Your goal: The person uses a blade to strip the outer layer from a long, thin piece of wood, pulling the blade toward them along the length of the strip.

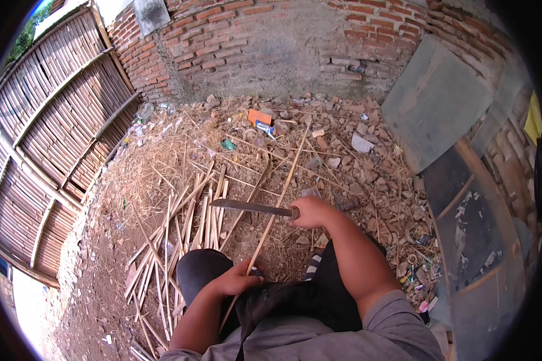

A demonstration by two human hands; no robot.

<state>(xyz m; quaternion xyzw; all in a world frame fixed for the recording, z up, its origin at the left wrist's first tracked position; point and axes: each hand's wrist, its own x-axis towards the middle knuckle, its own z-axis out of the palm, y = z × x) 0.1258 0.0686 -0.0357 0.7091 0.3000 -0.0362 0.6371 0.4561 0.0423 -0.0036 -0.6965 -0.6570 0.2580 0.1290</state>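
Note:
In my right hand (312, 212) is the handle of a machete (250, 207), its dark blade pointing left, level across a long thin bamboo strip (286, 188). Blade and strip cross close to the handle; whether they touch I cannot tell. My left hand (238, 278) is closed round the strip near its lower end, beside my left knee. From there the strip slants up and away to the right, toward the rubble. Many split bamboo strips (190, 219) lie in a loose, crossed pile on the ground to the left of my knee.
A woven bamboo fence (60, 132) stands at the left, and a worn brick wall (259, 48) closes the far side. Grey panels (436, 102) lean at the right. Broken bricks, stones and litter (349, 156) cover the ground ahead, with an orange brick piece (259, 117) among them.

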